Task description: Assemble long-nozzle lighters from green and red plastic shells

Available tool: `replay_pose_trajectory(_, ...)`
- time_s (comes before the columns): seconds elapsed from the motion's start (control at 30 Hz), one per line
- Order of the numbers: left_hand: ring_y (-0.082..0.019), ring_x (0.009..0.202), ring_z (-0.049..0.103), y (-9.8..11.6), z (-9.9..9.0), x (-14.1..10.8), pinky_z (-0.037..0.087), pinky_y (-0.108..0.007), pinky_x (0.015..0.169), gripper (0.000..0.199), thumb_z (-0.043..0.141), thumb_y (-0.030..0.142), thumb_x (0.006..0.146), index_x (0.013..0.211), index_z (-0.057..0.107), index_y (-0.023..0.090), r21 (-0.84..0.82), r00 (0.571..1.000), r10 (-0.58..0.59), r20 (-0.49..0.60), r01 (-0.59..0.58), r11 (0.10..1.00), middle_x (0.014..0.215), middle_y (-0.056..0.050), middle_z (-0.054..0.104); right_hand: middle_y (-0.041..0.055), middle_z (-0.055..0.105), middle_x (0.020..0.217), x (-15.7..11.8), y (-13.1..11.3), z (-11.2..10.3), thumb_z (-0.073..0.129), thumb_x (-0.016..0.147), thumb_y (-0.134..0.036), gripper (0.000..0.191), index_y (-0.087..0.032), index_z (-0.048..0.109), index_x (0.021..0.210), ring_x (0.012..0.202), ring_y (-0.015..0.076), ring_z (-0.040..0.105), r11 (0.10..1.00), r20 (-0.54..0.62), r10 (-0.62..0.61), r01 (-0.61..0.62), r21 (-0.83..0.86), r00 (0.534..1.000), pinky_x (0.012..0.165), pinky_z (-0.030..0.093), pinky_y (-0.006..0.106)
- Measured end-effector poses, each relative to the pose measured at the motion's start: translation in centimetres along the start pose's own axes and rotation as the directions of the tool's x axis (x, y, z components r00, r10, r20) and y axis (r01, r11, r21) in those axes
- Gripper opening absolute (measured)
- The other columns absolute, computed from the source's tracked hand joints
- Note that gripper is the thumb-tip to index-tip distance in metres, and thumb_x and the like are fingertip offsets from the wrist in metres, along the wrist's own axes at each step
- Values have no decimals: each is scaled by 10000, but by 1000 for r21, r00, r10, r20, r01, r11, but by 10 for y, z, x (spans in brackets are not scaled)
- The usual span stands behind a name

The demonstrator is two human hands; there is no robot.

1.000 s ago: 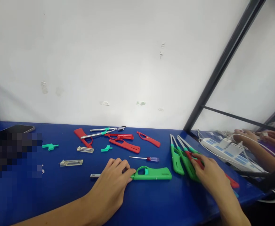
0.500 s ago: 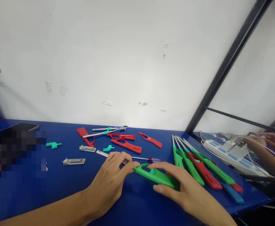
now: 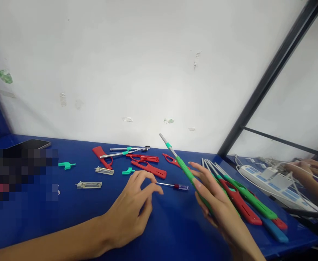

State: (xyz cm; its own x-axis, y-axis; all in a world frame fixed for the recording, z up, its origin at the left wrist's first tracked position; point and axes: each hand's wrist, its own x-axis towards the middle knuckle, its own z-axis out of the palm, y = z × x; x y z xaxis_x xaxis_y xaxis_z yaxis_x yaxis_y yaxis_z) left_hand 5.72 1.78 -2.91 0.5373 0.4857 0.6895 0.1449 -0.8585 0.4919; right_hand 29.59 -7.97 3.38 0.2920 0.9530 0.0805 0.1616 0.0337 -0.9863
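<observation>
My right hand (image 3: 216,195) grips a green lighter (image 3: 185,169) by its handle, its metal tube tilted up and to the left. Off to the left, my left hand (image 3: 135,206) hovers over the blue table (image 3: 66,214), fingers curved and apart with nothing between them. Just beyond my left fingers lies a screwdriver (image 3: 181,187) with a purple handle. Red handle shells (image 3: 149,169), metal tubes (image 3: 129,149), small teal parts (image 3: 66,165) and clear tanks (image 3: 89,185) are spread behind and left of my left hand.
Several lighters in green, red (image 3: 239,203) and blue lie fanned out at the right. Past a dark frame bar (image 3: 265,83) are a white power strip (image 3: 268,181) with cables and another person's hands (image 3: 308,170). A phone (image 3: 35,143) rests at the far left.
My left fingers have let go of the green lighter. My right hand has moved right and turned it, so its tube now points upward.
</observation>
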Motion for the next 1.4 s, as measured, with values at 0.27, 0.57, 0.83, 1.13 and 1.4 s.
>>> replay_pose_trajectory(0.27, -290, 1127, 745, -17, -13, 26, 627, -448, 926, 485, 486, 541, 1177, 1485, 669, 215, -415, 850, -523, -63, 454, 789, 1320, -137, 747, 77, 770, 1164, -10, -15, 15, 948, 875, -519, 797, -371, 643, 1596, 504, -12, 222, 925, 208, 151, -212, 314, 966, 347, 202, 84)
replay_pose_trajectory(0.57, -241, 1053, 757, -10, -17, 37, 663, -441, 917, 393, 696, 518, 1117, 1286, 723, 165, -661, 778, -629, -8, 468, 587, 1242, -95, 758, 176, 737, 1487, -4, 0, 30, 961, 903, -391, 609, -339, 759, 1476, 489, -57, 314, 798, 440, 168, -384, 465, 882, 346, 163, 63)
replay_pose_trajectory(0.83, -186, 829, 619, 13, -27, 46, 490, -279, 673, 582, 890, 741, 845, 885, 825, 165, -754, 783, -619, 58, 441, 488, 980, -86, 779, 155, 771, 1424, -6, -2, 35, 985, 887, -283, 878, -425, 582, 1654, 461, -63, 309, 693, 495, 139, -441, 570, 858, 332, 193, 48)
replay_pose_trajectory(1.13, -204, 817, 639, 36, -38, 54, 529, -330, 781, 500, 933, 665, 835, 935, 850, 182, -806, 779, -606, 164, 460, 372, 860, -50, 735, -74, 684, 754, -22, -15, 55, 1022, 871, -340, 902, -357, 570, 1651, 436, -8, 280, 647, 420, 197, -440, 623, 886, 334, 249, 61)
replay_pose_trajectory(1.4, -272, 954, 719, 40, -32, 44, 556, -370, 860, 484, 886, 667, 886, 878, 794, 192, -834, 766, -624, 153, 439, 335, 983, -86, 804, 144, 779, 1461, -20, -12, 62, 915, 964, -359, 615, -363, 694, 1538, 390, -73, 345, 687, 468, 115, -410, 600, 876, 312, 214, 96)
